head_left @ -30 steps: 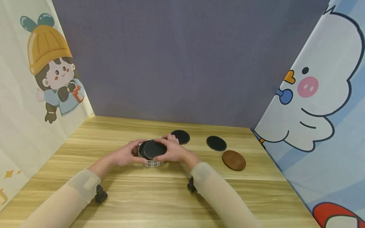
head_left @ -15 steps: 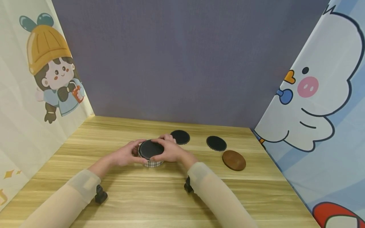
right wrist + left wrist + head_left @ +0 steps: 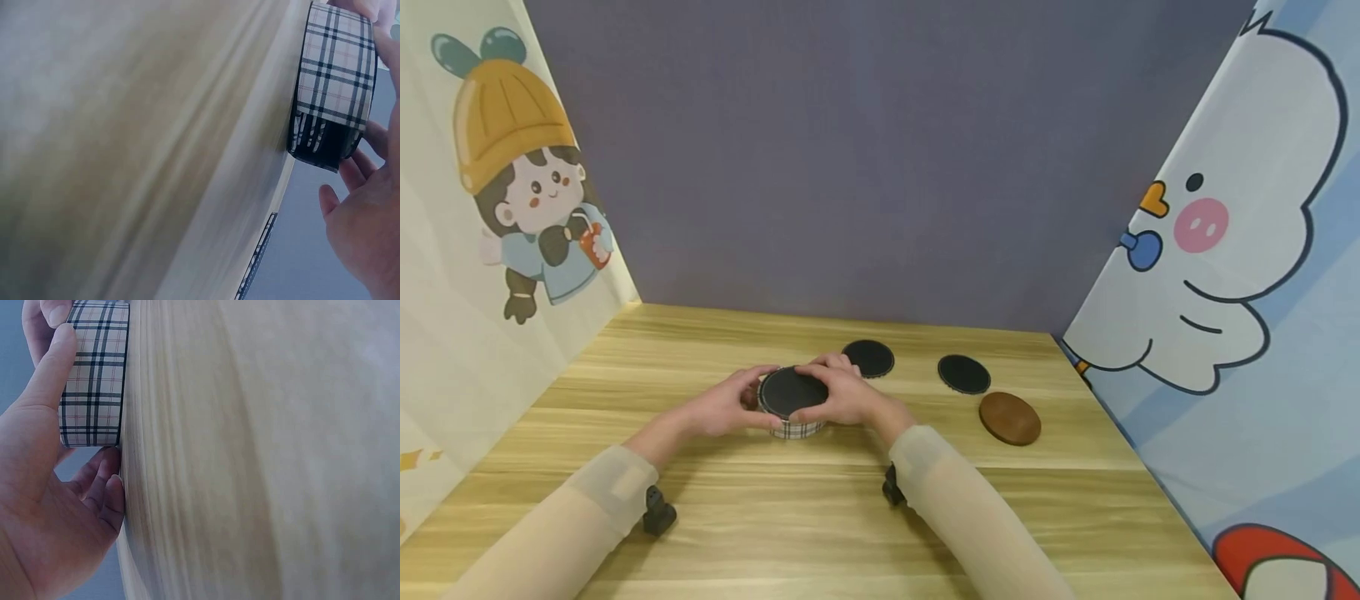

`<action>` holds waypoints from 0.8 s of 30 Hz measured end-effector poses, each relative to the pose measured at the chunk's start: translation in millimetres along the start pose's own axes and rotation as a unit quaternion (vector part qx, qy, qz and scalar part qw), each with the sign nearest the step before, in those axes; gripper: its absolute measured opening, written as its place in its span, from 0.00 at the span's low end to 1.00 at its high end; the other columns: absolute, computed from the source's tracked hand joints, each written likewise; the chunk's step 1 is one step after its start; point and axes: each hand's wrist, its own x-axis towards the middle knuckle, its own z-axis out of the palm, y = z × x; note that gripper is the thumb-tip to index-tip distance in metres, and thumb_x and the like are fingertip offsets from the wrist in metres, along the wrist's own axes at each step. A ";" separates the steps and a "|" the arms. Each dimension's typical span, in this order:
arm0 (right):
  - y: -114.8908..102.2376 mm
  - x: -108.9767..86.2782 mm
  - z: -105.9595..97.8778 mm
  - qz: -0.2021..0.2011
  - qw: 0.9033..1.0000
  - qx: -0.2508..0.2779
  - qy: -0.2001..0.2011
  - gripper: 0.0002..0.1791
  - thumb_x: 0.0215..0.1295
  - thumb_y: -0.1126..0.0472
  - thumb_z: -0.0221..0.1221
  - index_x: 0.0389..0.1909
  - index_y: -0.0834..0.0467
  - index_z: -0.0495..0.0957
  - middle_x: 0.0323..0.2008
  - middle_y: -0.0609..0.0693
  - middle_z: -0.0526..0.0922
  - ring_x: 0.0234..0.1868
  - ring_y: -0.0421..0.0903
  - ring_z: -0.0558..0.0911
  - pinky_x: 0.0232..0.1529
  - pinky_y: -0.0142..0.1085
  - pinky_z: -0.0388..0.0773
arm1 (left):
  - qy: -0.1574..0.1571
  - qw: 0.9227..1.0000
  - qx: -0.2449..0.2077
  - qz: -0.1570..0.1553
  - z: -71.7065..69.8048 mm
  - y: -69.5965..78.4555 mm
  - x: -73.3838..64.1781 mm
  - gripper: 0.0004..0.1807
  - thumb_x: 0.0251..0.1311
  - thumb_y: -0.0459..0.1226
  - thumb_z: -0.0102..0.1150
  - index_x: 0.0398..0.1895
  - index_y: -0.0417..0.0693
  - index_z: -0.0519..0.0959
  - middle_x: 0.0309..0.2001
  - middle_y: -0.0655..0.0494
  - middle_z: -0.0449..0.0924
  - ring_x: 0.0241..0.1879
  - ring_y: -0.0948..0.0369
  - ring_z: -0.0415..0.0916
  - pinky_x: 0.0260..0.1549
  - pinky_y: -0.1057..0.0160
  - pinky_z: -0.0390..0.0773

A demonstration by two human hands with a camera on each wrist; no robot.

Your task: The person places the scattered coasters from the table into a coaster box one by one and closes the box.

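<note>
A round coaster holder with a plaid side wall [image 3: 795,430] stands on the table. My left hand [image 3: 722,404] grips its left side, thumb along the near wall, as the left wrist view shows on the plaid band [image 3: 97,375]. At the holder's top lies a round black coaster [image 3: 786,392], nearly level with the rim. My right hand [image 3: 844,396] holds that coaster by its right edge, thumb in front and fingers behind. In the right wrist view, a slotted gap [image 3: 319,134] shows in the holder's wall.
Two black coasters [image 3: 868,357] [image 3: 964,373] lie flat behind and to the right of the hands. A brown round coaster [image 3: 1010,418] lies nearer on the right. A grey panel [image 3: 850,167] borders the table's back; printed cloth walls flank both sides.
The black coaster has shifted left and settled level onto the holder, carried by my right hand. My left hand keeps its grip. The head view has turned slightly right.
</note>
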 end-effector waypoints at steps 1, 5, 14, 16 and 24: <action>-0.3 -0.1 -0.6 0.002 1.000 0.001 -0.002 0.49 0.66 0.33 0.73 0.84 0.42 0.68 0.79 0.48 0.67 0.79 0.50 0.61 0.81 0.60 0.56 | 0.000 1.000 -0.001 0.001 -0.2 0.4 0.0 0.57 0.69 0.48 0.77 0.89 0.42 0.50 0.65 0.35 0.75 0.52 0.53 0.84 0.46 0.55 0.83; -1.4 -0.5 -2.5 0.010 1.000 0.002 -0.007 0.49 0.66 0.32 0.72 0.85 0.43 0.67 0.80 0.48 0.67 0.81 0.50 0.60 0.84 0.64 0.51 | 0.000 1.000 0.001 0.006 -0.4 1.5 0.6 0.57 0.69 0.48 0.77 0.89 0.42 0.51 0.62 0.37 0.77 0.52 0.53 0.84 0.45 0.57 0.83; -2.4 -1.0 -3.0 0.009 1.000 0.000 -0.013 0.50 0.67 0.32 0.72 0.85 0.45 0.66 0.80 0.48 0.67 0.80 0.51 0.61 0.83 0.64 0.53 | 0.006 1.000 0.003 0.007 0.8 3.1 -0.6 0.57 0.69 0.48 0.77 0.89 0.41 0.51 0.65 0.33 0.72 0.52 0.53 0.83 0.42 0.57 0.83; -2.3 -1.1 -3.0 0.009 1.000 0.002 -0.012 0.50 0.67 0.33 0.72 0.85 0.45 0.66 0.80 0.48 0.67 0.80 0.51 0.61 0.83 0.64 0.52 | 0.006 1.000 0.004 0.006 0.9 2.4 -0.3 0.57 0.69 0.48 0.77 0.89 0.42 0.51 0.65 0.33 0.73 0.52 0.53 0.83 0.42 0.57 0.83; -1.1 -0.9 -1.6 0.007 1.000 -0.005 -0.011 0.51 0.66 0.31 0.72 0.85 0.44 0.66 0.80 0.48 0.68 0.80 0.51 0.62 0.83 0.65 0.53 | 0.006 1.000 -0.002 0.008 0.6 1.8 -0.6 0.56 0.69 0.47 0.78 0.89 0.41 0.52 0.65 0.34 0.74 0.53 0.52 0.84 0.44 0.58 0.83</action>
